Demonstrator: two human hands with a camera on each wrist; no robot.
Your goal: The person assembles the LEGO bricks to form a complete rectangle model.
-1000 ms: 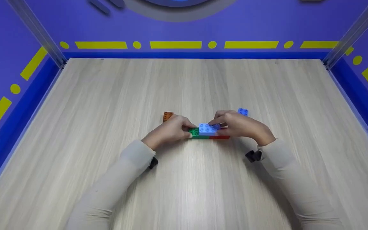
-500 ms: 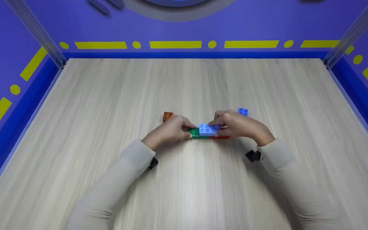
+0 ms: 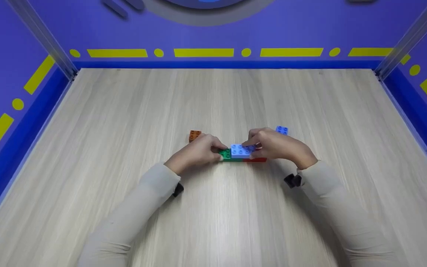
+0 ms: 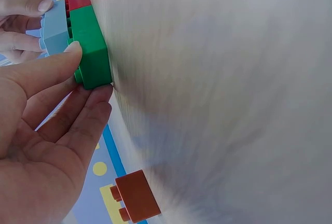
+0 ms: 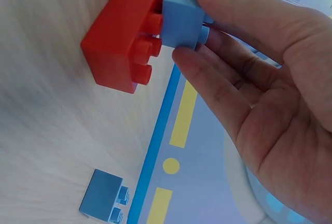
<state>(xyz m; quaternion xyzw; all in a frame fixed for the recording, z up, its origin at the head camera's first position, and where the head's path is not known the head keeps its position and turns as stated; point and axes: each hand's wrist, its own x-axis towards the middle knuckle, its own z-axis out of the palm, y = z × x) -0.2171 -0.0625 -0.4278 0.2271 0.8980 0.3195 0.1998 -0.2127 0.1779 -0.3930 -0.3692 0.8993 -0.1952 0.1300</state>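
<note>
A green toy building brick (image 4: 92,47) and a red one (image 5: 120,37) lie end to end on the table. Across their join sits a light blue brick (image 3: 237,151), with green studs showing on its left. My left hand (image 3: 201,149) pinches the green brick's free end between thumb and fingers. With thumb and fingers my right hand (image 3: 278,144) grips the light blue brick, a fingertip over its studs. In the right wrist view, red studs stand bare beyond the light blue brick. Whether the light blue brick is fully seated cannot be told.
An orange-brown brick (image 4: 138,196) stands on the table behind my left hand. Behind my right hand is a small blue brick (image 5: 102,195). The wooden table (image 3: 213,215) is bounded by blue-purple panels (image 3: 213,37) with yellow marks at the back and sides.
</note>
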